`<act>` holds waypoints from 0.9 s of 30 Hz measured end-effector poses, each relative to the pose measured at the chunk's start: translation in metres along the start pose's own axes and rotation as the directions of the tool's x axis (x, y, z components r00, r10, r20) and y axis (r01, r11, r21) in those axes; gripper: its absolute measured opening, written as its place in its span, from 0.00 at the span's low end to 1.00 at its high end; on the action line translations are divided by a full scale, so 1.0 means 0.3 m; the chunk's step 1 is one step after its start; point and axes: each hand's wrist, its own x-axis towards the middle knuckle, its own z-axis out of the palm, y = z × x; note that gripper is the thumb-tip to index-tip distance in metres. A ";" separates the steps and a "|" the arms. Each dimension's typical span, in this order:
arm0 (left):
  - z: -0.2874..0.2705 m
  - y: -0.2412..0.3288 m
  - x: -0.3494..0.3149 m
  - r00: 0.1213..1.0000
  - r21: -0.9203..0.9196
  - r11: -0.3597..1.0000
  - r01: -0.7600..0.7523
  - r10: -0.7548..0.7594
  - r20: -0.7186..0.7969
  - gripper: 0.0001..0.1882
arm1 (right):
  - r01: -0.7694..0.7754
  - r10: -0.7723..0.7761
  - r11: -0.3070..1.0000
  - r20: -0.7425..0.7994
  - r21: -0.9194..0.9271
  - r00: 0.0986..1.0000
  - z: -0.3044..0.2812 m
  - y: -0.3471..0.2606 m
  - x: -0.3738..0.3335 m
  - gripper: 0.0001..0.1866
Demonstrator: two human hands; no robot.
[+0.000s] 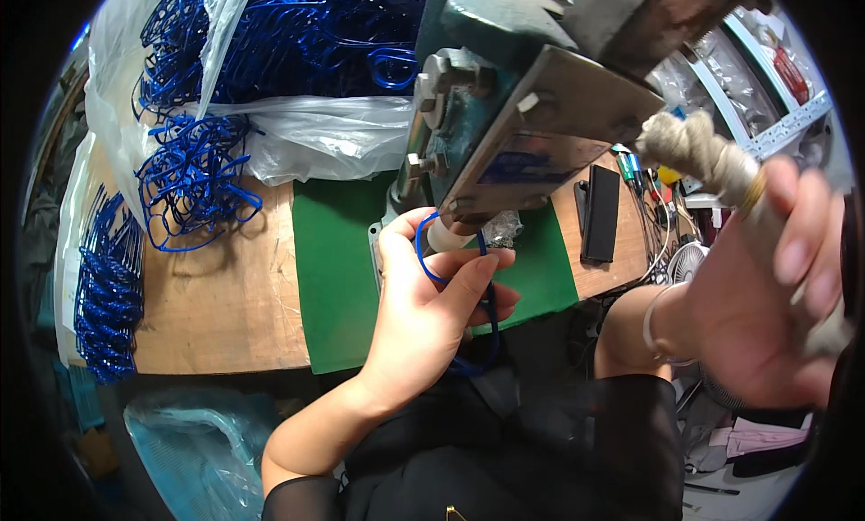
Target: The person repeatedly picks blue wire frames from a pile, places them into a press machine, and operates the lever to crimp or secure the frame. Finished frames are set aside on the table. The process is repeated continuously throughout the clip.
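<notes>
1. The left hand [423, 291] is pinching a blue cord [418, 248] mid-frame, under the press [550, 116] — probably keeping it steady there.
2. The right hand [752, 314], blurring at frame right, is curling around the lever [712, 156], probably wrapped for softer gripping.
3. A green mat [338, 278] is lying beneath, perhaps shielding the bench [212, 318].
4. Upper left, more cords [302, 39] are lying heaped — seemingly within easy reach.

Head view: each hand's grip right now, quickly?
Left hand: closed, holding a blue cord between thumb and fingers.
Right hand: blurred, but closed around the wrapped handle.
</notes>
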 end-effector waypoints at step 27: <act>-0.169 0.003 -0.050 1.000 0.019 1.000 0.016 -0.016 0.004 0.23 | -0.774 0.763 0.633 -0.201 0.036 0.614 0.164 0.326 -0.491 0.08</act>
